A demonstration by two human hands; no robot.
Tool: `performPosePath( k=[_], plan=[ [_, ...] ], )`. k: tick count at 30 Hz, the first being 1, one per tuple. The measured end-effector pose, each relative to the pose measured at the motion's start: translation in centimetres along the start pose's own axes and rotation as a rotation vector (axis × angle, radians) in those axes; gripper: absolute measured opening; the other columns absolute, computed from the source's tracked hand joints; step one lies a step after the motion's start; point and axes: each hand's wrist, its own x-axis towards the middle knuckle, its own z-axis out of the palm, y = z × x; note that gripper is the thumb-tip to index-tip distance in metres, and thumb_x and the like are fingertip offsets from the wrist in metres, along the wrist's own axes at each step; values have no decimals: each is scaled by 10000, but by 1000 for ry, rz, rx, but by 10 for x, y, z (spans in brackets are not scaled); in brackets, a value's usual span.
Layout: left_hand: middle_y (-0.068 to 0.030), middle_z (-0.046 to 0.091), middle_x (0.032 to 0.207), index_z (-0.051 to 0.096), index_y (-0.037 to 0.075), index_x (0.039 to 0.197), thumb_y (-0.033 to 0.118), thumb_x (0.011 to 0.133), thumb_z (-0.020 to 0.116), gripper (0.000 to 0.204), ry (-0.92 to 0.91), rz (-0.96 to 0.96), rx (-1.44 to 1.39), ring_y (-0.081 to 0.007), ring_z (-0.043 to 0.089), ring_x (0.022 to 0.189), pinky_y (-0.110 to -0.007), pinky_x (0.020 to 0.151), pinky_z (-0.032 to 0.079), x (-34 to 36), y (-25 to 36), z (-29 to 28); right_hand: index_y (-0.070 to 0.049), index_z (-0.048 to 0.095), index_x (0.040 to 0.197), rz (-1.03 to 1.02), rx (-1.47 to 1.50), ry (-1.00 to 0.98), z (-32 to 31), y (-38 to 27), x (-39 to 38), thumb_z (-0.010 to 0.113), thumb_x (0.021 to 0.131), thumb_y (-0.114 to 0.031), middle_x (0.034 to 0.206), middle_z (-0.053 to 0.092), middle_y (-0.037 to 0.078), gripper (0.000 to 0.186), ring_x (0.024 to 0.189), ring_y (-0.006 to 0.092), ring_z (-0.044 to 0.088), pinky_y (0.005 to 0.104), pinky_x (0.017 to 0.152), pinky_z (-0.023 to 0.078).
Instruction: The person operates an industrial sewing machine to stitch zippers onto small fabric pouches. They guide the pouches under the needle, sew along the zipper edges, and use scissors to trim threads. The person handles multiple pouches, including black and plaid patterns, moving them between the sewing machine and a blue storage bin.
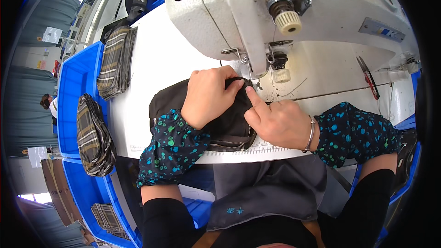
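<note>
One dark pouch sits left of the sewing machine foot; left hand pinches its edge, right hand's index touches, grip unclear. Zipper looks attached; edge seam probably unfinished.

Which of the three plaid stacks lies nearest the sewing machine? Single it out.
The uppermost stack, at the left of the white table; the middle stack and the bottom stack, inside a blue bin, lie farther.

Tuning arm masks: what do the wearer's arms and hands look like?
Left hand and right hand: ungloved. Dark sleeve covers, blue and green spots, gathered ends, on both forearms. Black sleeves higher up. Silver-coloured bangle on the right wrist.
</note>
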Motion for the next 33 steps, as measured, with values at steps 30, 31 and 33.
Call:
performPosePath(
  k=[30,31,33],
  plan=[
    [-142,765,1017,738,32,1110,212,923,777,262,56,246,-42,-327,715,925,-407,805,564,43,-41,22,-58,573,870,128,-28,-63,7,22,11,655,868,-132,1179,741,273,111,582,205,717,308,456,526],
    [-140,766,1015,739,33,1106,212,925,776,257,55,241,-43,-327,716,922,-404,802,564,43,-40,22,-60,574,869,130,-29,-59,7,22,11,655,868,-133,1184,741,270,109,588,203,719,308,460,528],
    [-136,767,1009,743,36,1094,212,926,774,246,48,228,-34,-323,718,911,-405,793,564,43,-37,20,-63,577,866,135,-31,-51,6,22,11,654,867,-134,1192,742,266,105,602,197,722,308,469,532]
  ],
)
